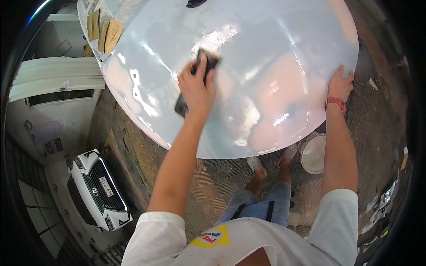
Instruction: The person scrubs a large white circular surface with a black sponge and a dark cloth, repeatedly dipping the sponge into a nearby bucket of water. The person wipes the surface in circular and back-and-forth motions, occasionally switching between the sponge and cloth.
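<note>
The left grip is closed around a dark block, fingers over its top and thumb along its right side, with the block against a broad, glossy, pale panel. The block looks slightly blurred; its far end juts out ahead of the fingers, and another dark edge shows just left of the wrist, the stretch between hidden by the hand. Well to the right, the right grip lies at the panel's rim with fingers partly bent; whether it clasps the edge I cannot tell. A red band circles the wrist behind it. Peach patches mark the panel between the two grips. Ahead and left of the left grip, tan sheets lie near the panel's edge; a dark object sits straight ahead, cut by the view. Nearer the body than the right grip, a pale bucket stands on the floor beside the person's shoes. Far left and behind the left grip is a white car
</note>
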`<state>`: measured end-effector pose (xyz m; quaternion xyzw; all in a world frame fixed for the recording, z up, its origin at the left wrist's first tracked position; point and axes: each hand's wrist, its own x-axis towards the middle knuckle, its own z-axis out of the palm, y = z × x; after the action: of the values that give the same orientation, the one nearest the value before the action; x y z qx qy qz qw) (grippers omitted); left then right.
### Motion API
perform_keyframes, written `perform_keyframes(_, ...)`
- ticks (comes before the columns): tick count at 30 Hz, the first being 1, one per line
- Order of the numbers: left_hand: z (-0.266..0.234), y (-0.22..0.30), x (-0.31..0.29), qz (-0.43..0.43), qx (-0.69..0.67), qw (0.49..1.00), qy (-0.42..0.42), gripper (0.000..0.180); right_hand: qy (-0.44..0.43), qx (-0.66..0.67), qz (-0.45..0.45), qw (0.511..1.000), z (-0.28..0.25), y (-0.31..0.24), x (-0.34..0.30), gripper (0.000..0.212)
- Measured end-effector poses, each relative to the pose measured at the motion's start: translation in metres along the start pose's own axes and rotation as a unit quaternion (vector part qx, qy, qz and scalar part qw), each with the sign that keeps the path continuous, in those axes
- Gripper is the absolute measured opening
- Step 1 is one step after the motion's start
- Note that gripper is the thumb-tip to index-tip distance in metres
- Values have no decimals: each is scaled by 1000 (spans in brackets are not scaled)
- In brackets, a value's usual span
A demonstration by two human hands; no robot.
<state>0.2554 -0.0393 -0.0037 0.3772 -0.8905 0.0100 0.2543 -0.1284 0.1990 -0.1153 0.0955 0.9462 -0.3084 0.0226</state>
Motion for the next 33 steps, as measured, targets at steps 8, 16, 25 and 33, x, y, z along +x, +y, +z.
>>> perform_keyframes(8, -17, -33, -73, 70, 19, 997, -4, 51, -5, -3, -7, 1000, 1, 3, -2, 83)
perform_keyframes(16, -8, -15, -29, -16, -32, 999, -14, 54, 0, 16, -3, 1000, 3, 4, 6, 83)
perform_keyframes(25, -15, -54, -18, -31, 17, 998, 56, 52, 3, 19, -17, 1000, 7, 6, 1, 81)
perform_keyframes(33, -26, -31, -139, -51, -1, 999, 13, 57, 4, 21, -11, 1000, -4, 1, -2, 83)
